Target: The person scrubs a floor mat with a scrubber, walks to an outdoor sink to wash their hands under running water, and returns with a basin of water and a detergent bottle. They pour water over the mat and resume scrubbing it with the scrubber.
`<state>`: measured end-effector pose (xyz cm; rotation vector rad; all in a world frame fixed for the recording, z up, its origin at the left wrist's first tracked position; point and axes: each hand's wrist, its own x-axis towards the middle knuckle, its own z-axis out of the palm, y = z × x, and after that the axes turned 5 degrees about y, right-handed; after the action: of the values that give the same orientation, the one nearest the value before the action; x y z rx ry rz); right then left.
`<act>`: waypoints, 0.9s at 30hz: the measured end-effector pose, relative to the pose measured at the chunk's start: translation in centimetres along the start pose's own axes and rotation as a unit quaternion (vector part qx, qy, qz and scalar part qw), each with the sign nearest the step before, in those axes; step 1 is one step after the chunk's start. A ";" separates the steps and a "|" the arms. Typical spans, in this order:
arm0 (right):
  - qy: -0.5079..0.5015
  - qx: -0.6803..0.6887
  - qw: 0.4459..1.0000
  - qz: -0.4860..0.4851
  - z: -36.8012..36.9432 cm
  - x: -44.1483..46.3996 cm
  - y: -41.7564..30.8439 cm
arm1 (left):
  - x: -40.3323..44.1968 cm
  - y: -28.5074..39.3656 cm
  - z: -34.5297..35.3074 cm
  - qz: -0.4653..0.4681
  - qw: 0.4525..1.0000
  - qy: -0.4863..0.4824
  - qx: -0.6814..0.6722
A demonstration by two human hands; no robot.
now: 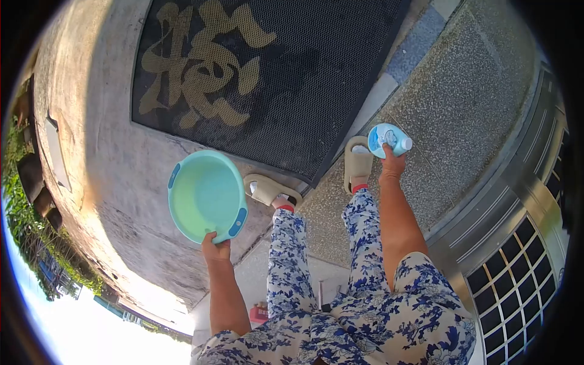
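Observation:
My left hand grips the near rim of a mint-green plastic basin with blue handle pads. The thumb lies over the rim, and nothing shows inside the basin. On the other side, my right hand is wrapped round a light-blue bottle with a white cap, which is tilted with the cap towards the right. Its label is too small to read. Both things are held out in front of me, well apart from each other.
A dark mat with large tan characters lies ahead on the concrete floor. My slippers stand at its near edge. A metal door with a grid runs along the right. Green plants grow at the far left.

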<state>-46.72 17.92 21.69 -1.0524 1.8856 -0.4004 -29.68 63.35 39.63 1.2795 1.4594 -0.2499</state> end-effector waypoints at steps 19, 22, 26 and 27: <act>0.099 0.142 0.977 0.124 1.0 5.5 11.2 | 0.9 -4.5 4.8 -0.028 0.993 -0.032 0.107; 0.041 0.093 0.985 0.139 -0.2 4.1 9.5 | 0.2 -4.3 5.2 -0.027 0.993 -0.045 0.101; 0.022 0.016 0.988 0.152 -4.6 1.7 8.9 | -2.4 -3.4 5.4 -0.032 0.993 -0.062 0.096; 0.001 0.003 0.985 0.175 -6.6 0.8 8.2 | -3.4 -2.9 5.5 -0.030 0.994 -0.050 0.095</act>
<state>-56.55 21.13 19.49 -0.6952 2.0196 -0.2026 -29.53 56.33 39.07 1.3567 1.4145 -0.4959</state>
